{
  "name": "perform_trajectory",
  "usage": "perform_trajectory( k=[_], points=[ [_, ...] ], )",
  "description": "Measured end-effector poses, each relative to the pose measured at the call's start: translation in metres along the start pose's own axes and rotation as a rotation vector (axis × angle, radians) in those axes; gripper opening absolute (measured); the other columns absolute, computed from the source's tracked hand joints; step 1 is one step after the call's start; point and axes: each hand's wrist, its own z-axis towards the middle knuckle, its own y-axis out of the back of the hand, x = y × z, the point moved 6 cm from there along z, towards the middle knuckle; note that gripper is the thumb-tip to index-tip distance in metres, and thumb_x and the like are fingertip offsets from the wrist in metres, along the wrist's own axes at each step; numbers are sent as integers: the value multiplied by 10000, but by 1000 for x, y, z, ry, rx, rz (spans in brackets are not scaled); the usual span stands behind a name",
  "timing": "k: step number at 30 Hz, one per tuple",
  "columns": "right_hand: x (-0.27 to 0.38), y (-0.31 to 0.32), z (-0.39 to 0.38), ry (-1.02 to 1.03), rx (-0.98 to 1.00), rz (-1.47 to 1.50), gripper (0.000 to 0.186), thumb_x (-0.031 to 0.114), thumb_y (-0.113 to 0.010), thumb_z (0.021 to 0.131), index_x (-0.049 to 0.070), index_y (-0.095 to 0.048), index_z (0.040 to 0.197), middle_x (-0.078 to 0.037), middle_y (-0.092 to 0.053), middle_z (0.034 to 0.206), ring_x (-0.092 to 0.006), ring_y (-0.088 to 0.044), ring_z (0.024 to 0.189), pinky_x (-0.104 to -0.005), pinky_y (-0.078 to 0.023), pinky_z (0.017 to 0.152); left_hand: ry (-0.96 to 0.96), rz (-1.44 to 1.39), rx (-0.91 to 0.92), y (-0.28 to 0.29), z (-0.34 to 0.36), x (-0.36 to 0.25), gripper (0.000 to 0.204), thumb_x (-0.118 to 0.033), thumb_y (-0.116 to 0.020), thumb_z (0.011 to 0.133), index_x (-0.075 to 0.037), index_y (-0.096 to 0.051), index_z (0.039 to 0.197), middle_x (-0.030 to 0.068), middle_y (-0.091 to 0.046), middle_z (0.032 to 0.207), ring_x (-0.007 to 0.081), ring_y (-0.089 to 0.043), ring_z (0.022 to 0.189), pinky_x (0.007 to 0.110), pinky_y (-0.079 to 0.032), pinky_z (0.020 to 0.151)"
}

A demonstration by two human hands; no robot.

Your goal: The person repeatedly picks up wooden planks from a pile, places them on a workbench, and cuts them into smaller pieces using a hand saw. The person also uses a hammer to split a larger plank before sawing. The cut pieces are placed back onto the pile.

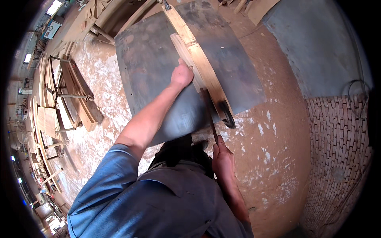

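In front of me a narrow wooden strip (181, 44) lies along the left side of a longer, paler wooden beam (206, 69), both over a grey metal-topped table (152, 47). My left hand (183, 75) is closed on the strip near its middle, thumb on top. My right hand (224, 158) is closed round the near end of a long, dark, flat file (210, 115). The file's far end meets the strip's near end. Beside it, a black curved metal piece, perhaps a clamp (228, 116), sits at the beam's near end. Another metal fitting (166, 5) shows at its far end.
On the left, a metal rack (73, 96) holds leaning boards and planks. More timber (89, 20) lies at the far left. A grey sheet-like surface (317, 47) and a brick-patterned area (337, 142) are on the right. White patches mark the brown floor (266, 150).
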Motion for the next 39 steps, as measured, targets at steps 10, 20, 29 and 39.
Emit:
perform_trajectory(
  k=[10,20,29,39],
  points=[
    [66,-6,70,119,-62,15,390,252,-473,986,56,-490,1322,-284,-649,903,-467,-631,845,-528,-502,746,16,28,-40,39,96,13,472,-261,-463,940,95,-410,1245,335,-606,1131,450,-579,1109,469,-442,982],
    [126,-20,149,220,-115,-14,368,261,-440,999,52,-477,1300,-250,-658,850,-439,-640,829,-519,-506,720,52,20,-39,84,179,13,395,-265,-448,938,48,-486,1174,209,-693,923,320,-687,868,414,-499,834],
    [177,-31,199,357,-72,-5,355,271,-445,994,58,-518,1269,-263,-662,862,-443,-639,816,-513,-519,718,136,181,23,127,201,-11,530,-298,-588,807,77,-531,1177,192,-693,835,265,-703,756,361,-552,699],
    [45,-52,66,44,158,326,389,210,-495,971,62,-543,1327,-161,-653,797,-214,-640,693,-344,-507,658,-119,-1314,473,149,96,60,188,-28,-496,892,-10,-568,1065,99,-671,925,194,-692,812,368,-613,718]
  ],
)
